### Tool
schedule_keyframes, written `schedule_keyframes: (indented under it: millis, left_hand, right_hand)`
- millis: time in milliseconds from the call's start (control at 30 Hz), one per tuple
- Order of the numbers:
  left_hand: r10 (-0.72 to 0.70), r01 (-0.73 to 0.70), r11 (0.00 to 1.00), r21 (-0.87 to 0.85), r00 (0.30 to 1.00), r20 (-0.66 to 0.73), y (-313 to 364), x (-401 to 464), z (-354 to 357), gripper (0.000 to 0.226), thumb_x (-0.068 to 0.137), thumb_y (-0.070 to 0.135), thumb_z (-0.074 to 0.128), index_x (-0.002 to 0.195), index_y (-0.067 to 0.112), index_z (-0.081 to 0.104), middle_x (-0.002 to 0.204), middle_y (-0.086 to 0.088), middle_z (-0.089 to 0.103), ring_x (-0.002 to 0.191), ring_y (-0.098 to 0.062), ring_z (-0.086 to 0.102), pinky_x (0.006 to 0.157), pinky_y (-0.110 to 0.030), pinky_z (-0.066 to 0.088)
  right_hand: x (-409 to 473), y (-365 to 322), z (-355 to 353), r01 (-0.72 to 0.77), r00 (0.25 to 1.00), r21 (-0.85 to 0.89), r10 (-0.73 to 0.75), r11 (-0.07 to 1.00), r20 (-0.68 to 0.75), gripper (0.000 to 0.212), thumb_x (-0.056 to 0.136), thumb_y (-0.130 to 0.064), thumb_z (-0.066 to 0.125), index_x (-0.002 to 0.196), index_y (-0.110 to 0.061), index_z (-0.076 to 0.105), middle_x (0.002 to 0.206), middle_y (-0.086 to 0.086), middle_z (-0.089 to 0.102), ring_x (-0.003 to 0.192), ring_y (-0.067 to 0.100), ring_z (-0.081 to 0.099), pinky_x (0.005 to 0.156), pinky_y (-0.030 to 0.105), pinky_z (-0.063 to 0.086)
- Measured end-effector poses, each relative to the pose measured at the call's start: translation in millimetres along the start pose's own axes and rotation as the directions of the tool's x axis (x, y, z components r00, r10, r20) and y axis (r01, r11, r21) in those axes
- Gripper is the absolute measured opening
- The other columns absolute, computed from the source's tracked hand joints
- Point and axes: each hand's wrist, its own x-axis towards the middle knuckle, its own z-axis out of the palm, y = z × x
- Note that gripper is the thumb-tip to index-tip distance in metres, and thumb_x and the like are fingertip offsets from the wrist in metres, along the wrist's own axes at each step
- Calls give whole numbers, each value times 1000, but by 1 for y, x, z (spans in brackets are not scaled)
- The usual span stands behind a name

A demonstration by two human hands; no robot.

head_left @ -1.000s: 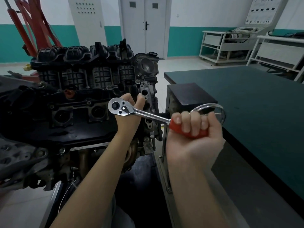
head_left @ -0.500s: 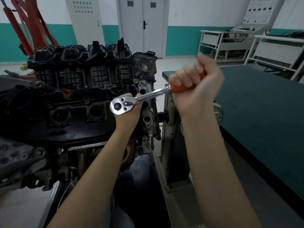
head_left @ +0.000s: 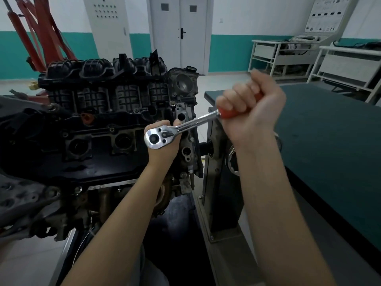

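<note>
A chrome ratchet wrench point(head_left: 175, 131) with a red handle points at the right end of a black engine point(head_left: 99, 124) on a stand. My right hand point(head_left: 251, 108) grips the red handle in a fist, raised up and to the right of the ratchet head. My left hand point(head_left: 165, 145) sits behind the ratchet head, fingers curled round whatever runs from the head to the engine; that part is hidden by the hand. The handle slopes upward from head to fist.
A grey metal stand upright point(head_left: 220, 193) with a chrome handwheel point(head_left: 233, 162) stands right of the engine. A dark green workbench point(head_left: 329, 141) fills the right side. A red hoist point(head_left: 37, 32) stands at the back left, white racks point(head_left: 288, 56) at the back right, a double door point(head_left: 179, 32) behind.
My right hand swung the red handle upward from below the ratchet head to above it, then dropped slightly. My left hand and the ratchet head stayed in place.
</note>
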Motion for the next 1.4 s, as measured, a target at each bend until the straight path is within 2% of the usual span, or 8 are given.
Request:
schedule_keyframes:
  millis: [133, 433, 733, 833, 1000, 1100, 1233, 1400]
  left_hand:
    - [2, -1, 1000, -28, 999, 33, 2, -1, -1, 40, 76, 37, 60, 51, 22, 32, 44, 16, 37, 42, -1, 31, 46, -17, 28]
    - [34, -36, 997, -68, 999, -18, 9, -3, 1, 50, 84, 12, 63, 52, 21, 25, 40, 15, 27, 37, -1, 24, 44, -9, 25]
    - [15, -13, 998, -57, 999, 38, 3, -1, 0, 47, 84, 17, 60, 47, 12, 30, 41, 16, 30, 38, -2, 26, 43, -13, 21]
    - [-2, 6, 998, -64, 998, 58, 4, 0, -1, 49, 82, 14, 62, 49, 21, 27, 42, 16, 31, 40, -1, 25, 43, -13, 21]
    - [28, -25, 997, -75, 999, 35, 13, -5, -1, 50, 84, 4, 57, 51, 24, 25, 41, 16, 30, 37, 0, 27, 44, -7, 23]
    - [-1, 3, 997, -71, 1000, 23, 18, -6, -2, 47, 83, 7, 56, 47, 15, 28, 41, 15, 27, 38, -1, 23, 42, -12, 20]
    - [-25, 26, 998, -52, 1000, 6, 28, -7, -5, 46, 82, 13, 53, 45, -3, 29, 46, -7, 29, 44, -19, 23, 46, -31, 16]
    - [-7, 6, 994, -110, 1000, -11, 53, -3, 4, 52, 92, -7, 52, 53, 20, 31, 39, 16, 31, 37, 0, 29, 44, -10, 23]
  right_hand:
    - [11, -1, 11, -55, 998, -21, 55, 998, 40, 40, 90, -11, 44, 52, -17, 34, 38, -6, 27, 33, 8, 23, 38, 16, 27]
    - [-80, 44, -42, 249, 958, 249, -201, 936, -202, 37, 81, -18, 42, 45, -20, 35, 41, -5, 26, 39, 12, 28, 46, 23, 38]
    - [-6, 3, -5, 22, 999, 40, -20, 999, -50, 39, 86, -11, 43, 49, -19, 33, 38, -7, 24, 33, 9, 21, 40, 17, 27]
    - [12, -1, 9, -66, 998, -27, 65, 997, -13, 40, 89, -11, 42, 51, -17, 33, 38, -6, 26, 32, 9, 22, 38, 16, 27]
    - [-11, 6, -10, 9, 999, 85, -5, 996, -50, 41, 88, -11, 43, 48, -19, 35, 39, -7, 25, 33, 9, 23, 39, 18, 29]
    - [-40, 16, -28, 108, 990, 170, -90, 980, -109, 36, 84, -13, 45, 51, -20, 33, 41, -7, 25, 37, 10, 24, 42, 21, 32]
    - [-66, 25, -38, 140, 988, 202, -122, 969, -97, 43, 92, -14, 36, 49, -18, 35, 42, -5, 27, 40, 12, 28, 45, 24, 38]
    - [-73, 5, -28, 157, 987, 199, -163, 967, 13, 33, 83, -23, 47, 51, -16, 40, 44, -3, 34, 45, 13, 39, 55, 25, 47]
